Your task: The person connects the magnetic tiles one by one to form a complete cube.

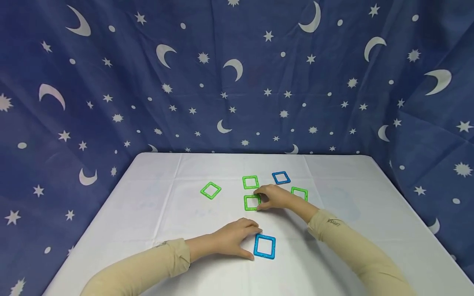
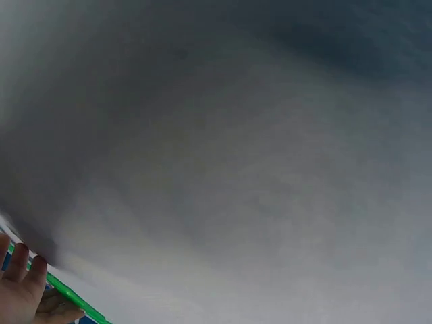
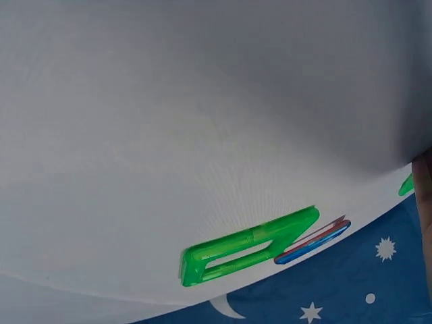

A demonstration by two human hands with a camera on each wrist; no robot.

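In the head view my right hand [image 1: 272,196] pinches the right side of a green square frame [image 1: 246,203], thumb at the lower edge, fingertips at the upper. Just beyond lies another green square frame [image 1: 250,176]. My left hand [image 1: 233,237] is beside a blue square frame [image 1: 264,257] nearer the front; fingers and thumb are spread around its left side, and contact is unclear. The left wrist view catches a hand [image 2: 19,300] against a green bar [image 2: 74,298]; whose hand is unclear. At the right wrist view's edge shows part of a hand [image 3: 424,196].
A green square frame [image 1: 210,197] lies turned at the left. Behind my right hand lie a second blue frame [image 1: 281,182] and a green frame [image 1: 299,189]. A white cloth [image 1: 148,213] covers the table; a blue curtain [image 1: 207,82] with moons and stars hangs behind.
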